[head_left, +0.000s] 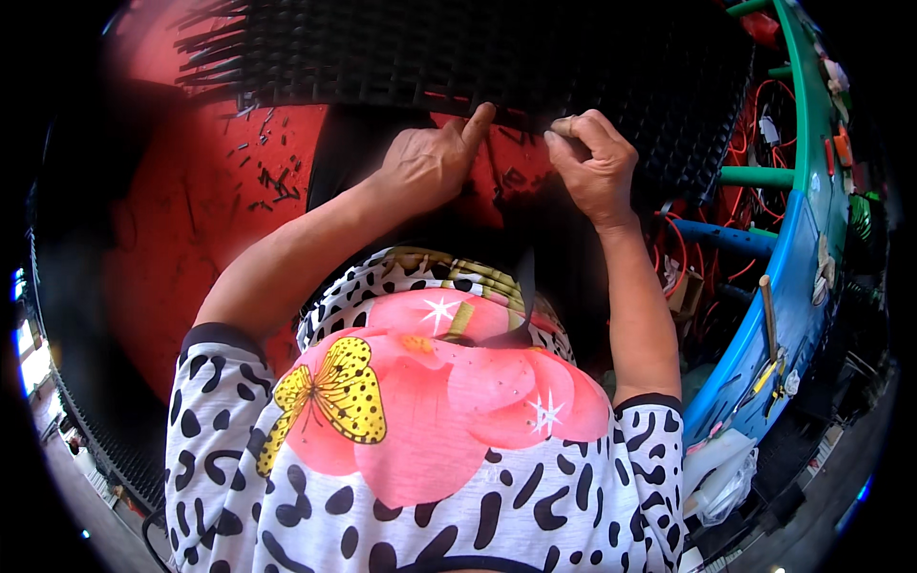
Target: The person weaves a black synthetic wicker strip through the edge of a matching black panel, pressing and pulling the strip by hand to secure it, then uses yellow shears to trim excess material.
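Note:
A black woven panel of flat strips spans the top of the head view, with loose strip ends fanning out at its left. At its near edge is my left hand. The index finger is stretched out with its tip against the weave, while the other fingers are folded or hidden. My right hand is a little to the right, thumb and bent index finger pinched together by the same edge. Whatever lies in that pinch is too small and dark to name.
Below the panel, a red surface carries scattered short black scraps. At the right stands a curved blue and green frame with crossbars. Red tubing tangles behind it. A wooden-handled tool and a clear plastic bag are by the frame.

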`<control>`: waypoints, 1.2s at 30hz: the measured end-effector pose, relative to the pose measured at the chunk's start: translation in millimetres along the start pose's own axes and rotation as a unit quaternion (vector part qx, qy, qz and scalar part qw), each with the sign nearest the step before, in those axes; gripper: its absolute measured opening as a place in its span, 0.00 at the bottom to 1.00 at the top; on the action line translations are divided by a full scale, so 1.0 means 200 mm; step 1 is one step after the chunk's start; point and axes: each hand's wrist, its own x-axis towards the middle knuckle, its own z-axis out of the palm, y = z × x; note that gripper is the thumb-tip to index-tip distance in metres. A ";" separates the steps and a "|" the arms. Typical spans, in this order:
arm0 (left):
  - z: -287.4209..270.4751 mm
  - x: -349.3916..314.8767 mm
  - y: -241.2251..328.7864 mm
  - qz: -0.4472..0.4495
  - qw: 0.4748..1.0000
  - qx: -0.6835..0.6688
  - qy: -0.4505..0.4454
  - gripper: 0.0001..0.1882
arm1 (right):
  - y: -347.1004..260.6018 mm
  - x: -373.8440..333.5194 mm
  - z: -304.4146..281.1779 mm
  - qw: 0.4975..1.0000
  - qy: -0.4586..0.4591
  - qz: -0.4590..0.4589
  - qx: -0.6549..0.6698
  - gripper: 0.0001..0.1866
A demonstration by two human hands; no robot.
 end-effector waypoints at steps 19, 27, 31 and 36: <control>-0.01 0.05 0.05 -0.053 0.963 -0.266 -0.016 0.37 | 0.03 0.02 -0.05 0.989 -0.055 -0.108 -0.082 0.04; -0.02 0.06 0.11 -0.082 0.951 -0.298 -0.009 0.35 | 0.05 0.04 -0.06 0.997 -0.064 -0.029 -0.019 0.05; -0.02 0.05 0.11 -0.077 0.956 -0.283 -0.006 0.34 | 0.02 0.05 -0.06 0.996 -0.069 0.057 -0.003 0.06; -0.02 0.05 0.11 -0.053 0.972 -0.228 0.021 0.32 | 0.00 0.04 -0.04 0.989 -0.059 0.133 0.023 0.06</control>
